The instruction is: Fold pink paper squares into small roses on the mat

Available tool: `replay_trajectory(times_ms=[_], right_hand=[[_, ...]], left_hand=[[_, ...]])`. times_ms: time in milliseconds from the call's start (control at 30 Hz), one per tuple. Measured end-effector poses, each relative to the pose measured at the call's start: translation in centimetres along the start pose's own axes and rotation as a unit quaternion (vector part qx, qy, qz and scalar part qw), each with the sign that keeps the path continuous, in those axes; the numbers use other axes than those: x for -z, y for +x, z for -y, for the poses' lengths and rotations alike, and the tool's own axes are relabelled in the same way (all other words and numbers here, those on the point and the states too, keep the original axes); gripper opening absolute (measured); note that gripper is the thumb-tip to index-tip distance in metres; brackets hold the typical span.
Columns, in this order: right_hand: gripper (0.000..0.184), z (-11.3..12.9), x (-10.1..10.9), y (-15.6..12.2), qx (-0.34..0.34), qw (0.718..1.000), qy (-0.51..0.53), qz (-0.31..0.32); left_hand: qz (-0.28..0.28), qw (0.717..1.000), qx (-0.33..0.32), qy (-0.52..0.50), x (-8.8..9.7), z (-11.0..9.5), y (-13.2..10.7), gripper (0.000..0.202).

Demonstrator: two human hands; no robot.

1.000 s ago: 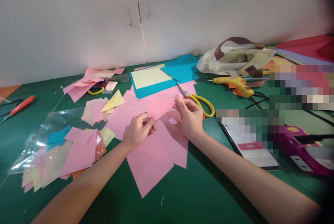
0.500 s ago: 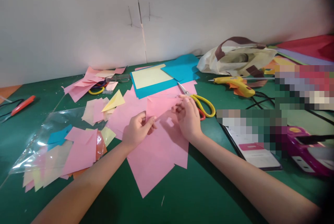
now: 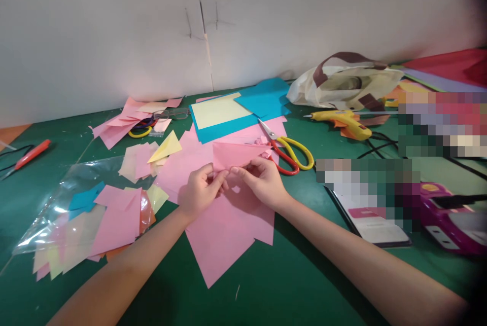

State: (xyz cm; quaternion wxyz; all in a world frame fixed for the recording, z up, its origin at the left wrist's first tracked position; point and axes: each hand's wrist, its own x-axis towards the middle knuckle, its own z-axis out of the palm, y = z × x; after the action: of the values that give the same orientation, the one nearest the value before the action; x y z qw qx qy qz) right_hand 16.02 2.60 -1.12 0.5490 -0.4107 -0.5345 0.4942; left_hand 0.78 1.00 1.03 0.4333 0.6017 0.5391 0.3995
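A small piece of pink paper [image 3: 239, 155], folded to a point on its right, is held between both hands. My left hand [image 3: 204, 187] pinches its lower left edge between thumb and fingers. My right hand [image 3: 264, 180] grips the lower edge, its thumb close to the left thumb. Beneath them lie larger pink sheets [image 3: 220, 245], partly hidden by the hands. Just beyond my right hand rest scissors [image 3: 291, 153] with one red and one yellow handle loop, blades pointing away to the left.
A clear plastic bag [image 3: 79, 189] and paper scraps [image 3: 117, 219] lie at left. Behind the hands are blue sheets [image 3: 266, 95] and a cream sheet [image 3: 220, 110]. At right are a yellow glue gun [image 3: 348, 120], a cloth bag [image 3: 304, 90] and a phone [image 3: 380, 232].
My right hand has come down and toward my left hand, now gripping the paper's lower edge. The paper's right side now shows a folded point, and the red scissor handle is uncovered.
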Motion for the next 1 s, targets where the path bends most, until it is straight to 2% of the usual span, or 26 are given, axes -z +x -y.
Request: replay_trajectory(times_ms=[67,167,300,367,433,500,600,633,700,833,900,1000], right_hand=[[0.020,-0.2,0.3,0.3,0.028,0.997,0.027,-0.074],[0.020,-0.7,1.4,1.3,0.077,0.975,0.066,-0.200],[0.018,-0.8,2.4,2.3,0.118,0.949,0.087,-0.279],[0.015,-0.6,2.3,2.2,0.123,0.958,0.059,-0.252],[0.011,-0.4,1.8,1.7,0.150,0.974,0.029,-0.169],[0.010,-0.3,1.3,1.1,0.206,0.973,-0.004,-0.102],[0.044,-0.3,1.0,0.4,0.236,0.967,-0.094,0.000],[0.050,-0.3,1.0,0.3,0.240,0.963,-0.123,0.024],[0.048,-0.2,1.1,0.2,0.245,0.953,-0.173,0.053],[0.020,-0.1,1.3,0.4,0.254,0.934,-0.244,0.067],[0.020,-0.1,1.4,0.4,0.256,0.928,-0.259,0.073],[0.023,-0.3,1.4,0.3,0.256,0.924,-0.271,0.082]], left_hand=[[-0.007,1.000,0.007,-0.007,-0.1,0.1,0.0,0.025],[-0.012,1.000,0.020,-0.018,-0.1,0.3,0.2,0.025],[-0.037,0.999,0.023,-0.029,-0.1,0.6,0.5,0.025],[-0.051,0.998,0.018,-0.028,0.0,0.7,0.6,0.028],[-0.057,0.998,0.011,-0.014,0.1,0.8,0.6,0.030],[-0.055,0.998,-0.003,0.008,0.2,1.0,0.5,0.031],[-0.050,0.996,-0.051,0.049,0.2,1.1,0.4,0.030],[-0.049,0.995,-0.068,0.061,0.2,1.0,0.4,0.029],[-0.049,0.992,-0.093,0.075,0.3,0.9,0.3,0.027],[-0.024,0.994,-0.100,0.048,0.4,0.6,0.2,0.027],[-0.015,0.995,-0.093,0.016,0.4,0.7,0.3,0.029],[-0.037,0.997,-0.065,-0.013,0.3,0.9,0.5,0.029]])
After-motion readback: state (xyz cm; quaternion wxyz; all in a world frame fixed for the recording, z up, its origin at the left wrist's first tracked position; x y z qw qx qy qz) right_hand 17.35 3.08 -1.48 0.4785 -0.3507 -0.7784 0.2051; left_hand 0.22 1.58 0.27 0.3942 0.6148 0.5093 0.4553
